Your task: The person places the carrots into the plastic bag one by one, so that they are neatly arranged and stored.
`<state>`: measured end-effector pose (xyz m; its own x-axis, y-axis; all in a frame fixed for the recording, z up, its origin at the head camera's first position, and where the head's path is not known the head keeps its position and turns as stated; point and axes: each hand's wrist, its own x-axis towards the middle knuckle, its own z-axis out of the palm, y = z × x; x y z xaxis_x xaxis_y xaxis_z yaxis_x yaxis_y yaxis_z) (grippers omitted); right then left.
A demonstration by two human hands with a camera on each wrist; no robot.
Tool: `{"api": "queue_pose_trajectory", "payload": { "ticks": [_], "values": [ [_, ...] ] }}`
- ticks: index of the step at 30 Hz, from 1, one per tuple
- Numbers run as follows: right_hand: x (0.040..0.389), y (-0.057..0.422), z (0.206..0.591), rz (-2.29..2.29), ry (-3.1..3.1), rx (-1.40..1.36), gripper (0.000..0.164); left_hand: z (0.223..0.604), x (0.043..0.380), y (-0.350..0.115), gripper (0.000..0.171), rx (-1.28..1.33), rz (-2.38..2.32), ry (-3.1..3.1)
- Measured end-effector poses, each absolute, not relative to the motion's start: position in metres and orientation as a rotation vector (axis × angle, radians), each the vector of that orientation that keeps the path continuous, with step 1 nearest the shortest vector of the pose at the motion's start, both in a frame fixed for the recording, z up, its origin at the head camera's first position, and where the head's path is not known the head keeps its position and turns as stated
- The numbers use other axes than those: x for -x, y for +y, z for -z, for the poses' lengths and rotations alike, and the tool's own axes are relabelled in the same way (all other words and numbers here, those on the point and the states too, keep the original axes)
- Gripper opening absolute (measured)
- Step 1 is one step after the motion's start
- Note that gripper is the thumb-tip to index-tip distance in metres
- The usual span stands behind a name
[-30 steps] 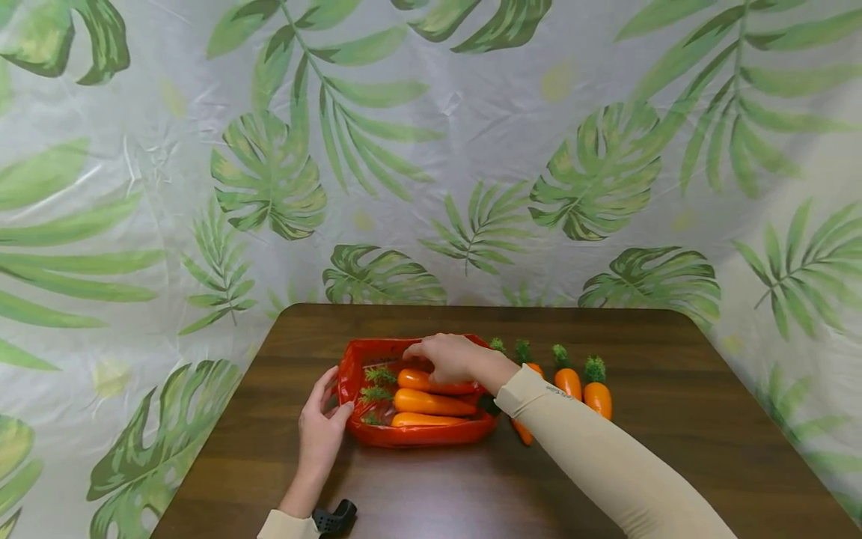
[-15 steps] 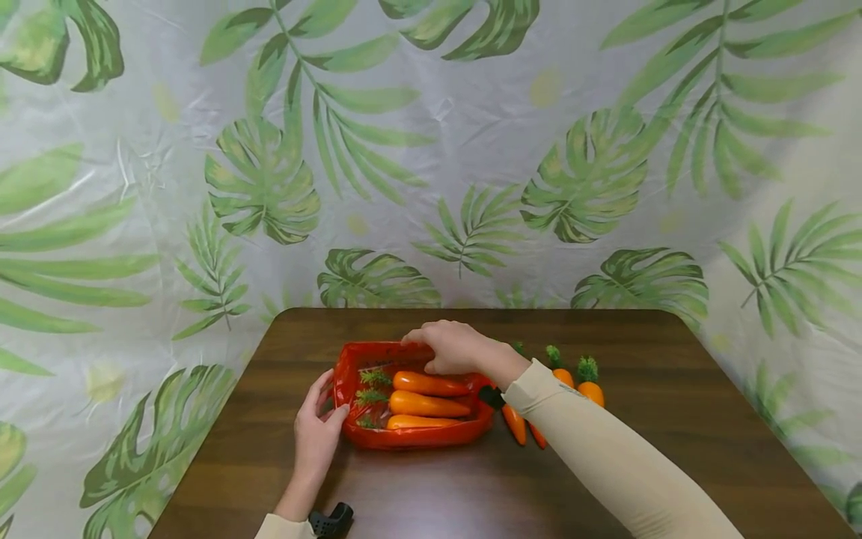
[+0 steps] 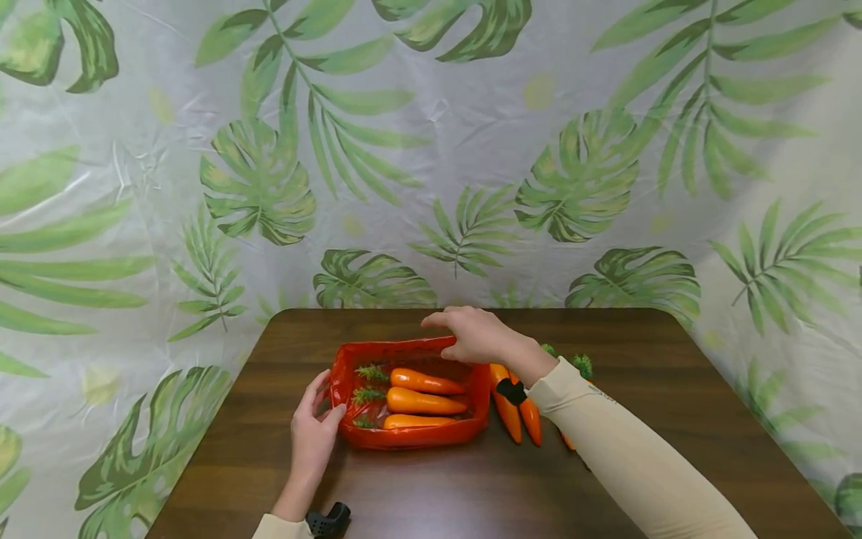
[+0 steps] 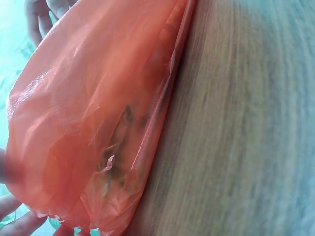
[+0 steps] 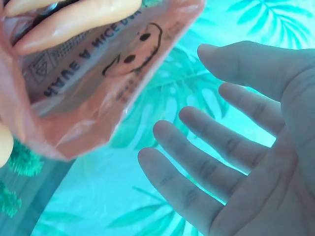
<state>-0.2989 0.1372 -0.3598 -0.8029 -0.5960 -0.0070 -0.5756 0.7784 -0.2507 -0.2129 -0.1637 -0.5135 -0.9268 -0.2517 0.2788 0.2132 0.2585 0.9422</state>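
Note:
An open red plastic bag (image 3: 412,438) lies on the table, its mouth facing up. Three orange carrots (image 3: 426,402) with green tops lie side by side in it, tops to the left. My left hand (image 3: 315,434) holds the bag's left end, thumb at the near rim and fingers along the outside. In the left wrist view, the bag's thin wall (image 4: 93,98) hides most of that hand. Above the bag's back right corner, my right hand (image 3: 480,335) is spread with nothing in it; the right wrist view shows its fingers (image 5: 202,167) apart from the bag.
More carrots (image 3: 506,414) lie on the table just right of the bag, partly covered by the right forearm (image 3: 606,442). A dark wood table (image 3: 431,494) carries everything. Behind its back edge hangs a leaf-print cloth (image 3: 377,172).
My right hand has lifted out of the bag from over the back carrot and moved up and right. The left hand keeps its hold on the bag's left end.

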Motion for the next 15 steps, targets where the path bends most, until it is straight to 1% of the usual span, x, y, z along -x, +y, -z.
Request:
{"api": "queue_pose_trajectory", "payload": {
  "ticks": [8, 15],
  "values": [
    [0.296, 0.164, 0.359, 0.441, 2.931, 0.899, 0.06, 0.512, 0.214, -0.163, 0.061, -0.038, 1.734, -2.164],
    [0.287, 0.192, 0.361, 0.565, 2.94, 0.798, 0.061, 0.513, 0.214, -0.163, 0.06, -0.038, 1.731, -2.169]
  ]
}}
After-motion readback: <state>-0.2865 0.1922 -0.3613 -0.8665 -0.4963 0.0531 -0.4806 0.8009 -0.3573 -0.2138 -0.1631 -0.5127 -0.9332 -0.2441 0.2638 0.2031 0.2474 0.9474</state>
